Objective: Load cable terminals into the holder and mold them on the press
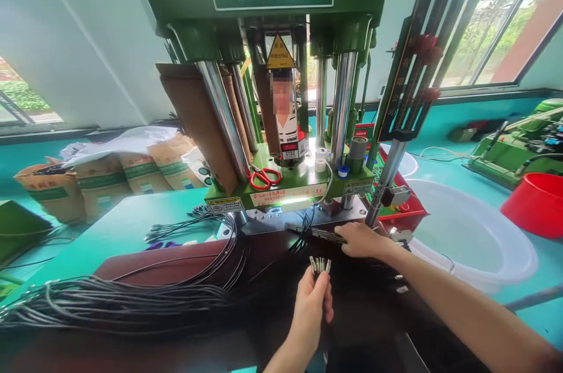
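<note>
My left hand point(311, 305) is closed round a bunch of cables whose metal plug ends point(321, 264) stick up above the thumb. To its upper right, my right hand point(363, 240) is closed on the right end of a narrow metal bar point(324, 234). The bar lies in front of the lower plate of a green press point(288, 197). Several black cables point(301, 238) cross the bar near its middle and hang towards me. How far my right fingers wrap round the bar is partly hidden.
A thick bundle of black cables point(132, 302) lies across the brown work surface at left. Red-handled scissors point(265, 178) and a blue tape roll point(343, 171) rest on the press. A white tub point(475, 238) and a red bucket point(534, 206) stand at right. Paper sacks point(141, 172) stand behind left.
</note>
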Motion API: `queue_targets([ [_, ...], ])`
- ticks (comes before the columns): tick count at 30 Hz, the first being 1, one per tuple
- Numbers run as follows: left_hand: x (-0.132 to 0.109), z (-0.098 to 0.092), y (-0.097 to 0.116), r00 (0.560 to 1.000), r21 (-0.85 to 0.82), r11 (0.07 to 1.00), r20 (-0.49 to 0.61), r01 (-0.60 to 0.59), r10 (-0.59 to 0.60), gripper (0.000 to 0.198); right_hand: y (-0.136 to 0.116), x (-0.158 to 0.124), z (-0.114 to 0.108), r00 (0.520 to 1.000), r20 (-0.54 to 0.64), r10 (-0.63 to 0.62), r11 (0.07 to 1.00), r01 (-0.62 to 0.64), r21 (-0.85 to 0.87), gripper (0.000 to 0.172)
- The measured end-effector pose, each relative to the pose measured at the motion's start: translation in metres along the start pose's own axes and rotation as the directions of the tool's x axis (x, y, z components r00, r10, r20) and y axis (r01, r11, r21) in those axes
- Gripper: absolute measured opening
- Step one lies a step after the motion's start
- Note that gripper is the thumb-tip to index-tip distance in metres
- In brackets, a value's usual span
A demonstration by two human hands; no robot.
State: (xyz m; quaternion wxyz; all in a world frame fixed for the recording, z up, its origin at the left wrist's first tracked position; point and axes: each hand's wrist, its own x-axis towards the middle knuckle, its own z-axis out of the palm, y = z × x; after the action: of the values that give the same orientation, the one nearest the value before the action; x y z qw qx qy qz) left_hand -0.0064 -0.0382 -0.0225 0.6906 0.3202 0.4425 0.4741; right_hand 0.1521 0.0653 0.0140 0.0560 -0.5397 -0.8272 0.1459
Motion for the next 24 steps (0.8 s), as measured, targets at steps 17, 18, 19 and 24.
queue_targets([
  [17, -0.006, 0.029, -0.010, 0.938, 0.066, 0.973, 0.257, 0.223, -0.232, 0.034, -0.032, -0.117, 0.064, 0.911, -0.002, 0.413, -0.023, 0.013, 1.000, 0.057],
  [18, -0.005, 0.031, -0.011, 0.934, 0.082, 0.972, 0.268, 0.221, -0.235, 0.033, -0.032, -0.117, 0.065, 0.903, -0.014, 0.430, -0.014, 0.023, 1.000, 0.057],
  [19, -0.004, 0.033, -0.013, 0.934, 0.088, 0.972, 0.269, 0.218, -0.234, 0.033, -0.032, -0.117, 0.066, 0.893, -0.025, 0.449, -0.009, 0.032, 0.999, 0.058],
  [24, -0.003, 0.038, -0.014, 0.940, 0.097, 0.971, 0.246, 0.219, -0.236, 0.036, -0.034, -0.120, 0.067, 0.858, -0.033, 0.513, 0.003, 0.037, 0.999, 0.059],
])
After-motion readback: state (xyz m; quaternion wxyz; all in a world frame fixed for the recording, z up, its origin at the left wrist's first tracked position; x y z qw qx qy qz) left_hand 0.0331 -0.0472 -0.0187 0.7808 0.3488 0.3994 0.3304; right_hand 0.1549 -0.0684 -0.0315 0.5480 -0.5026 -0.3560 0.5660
